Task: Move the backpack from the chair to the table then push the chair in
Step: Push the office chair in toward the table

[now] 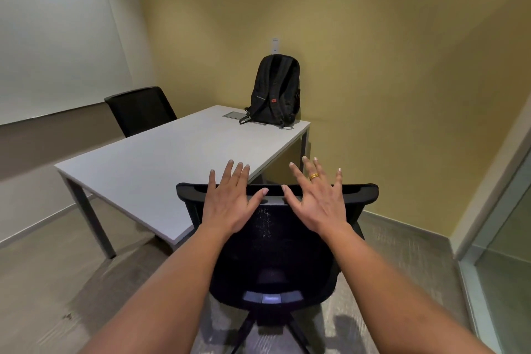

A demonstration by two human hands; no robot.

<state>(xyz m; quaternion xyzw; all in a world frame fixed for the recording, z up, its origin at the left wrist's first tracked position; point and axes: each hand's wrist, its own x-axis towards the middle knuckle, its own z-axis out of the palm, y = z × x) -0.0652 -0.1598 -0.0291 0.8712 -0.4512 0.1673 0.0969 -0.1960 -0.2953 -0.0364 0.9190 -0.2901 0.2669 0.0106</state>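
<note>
A black backpack stands upright at the far end of the grey table, leaning against the yellow wall. A black mesh office chair faces the table's near right side, its backrest toward me. My left hand and my right hand hover flat over the top of the backrest, fingers spread, holding nothing. Whether the palms touch the backrest I cannot tell. A gold ring sits on a finger of the right hand.
A second black chair is tucked at the table's far left side. A flat cable hatch lies in the tabletop by the backpack. A glass partition stands at the right. Grey floor lies around the chair.
</note>
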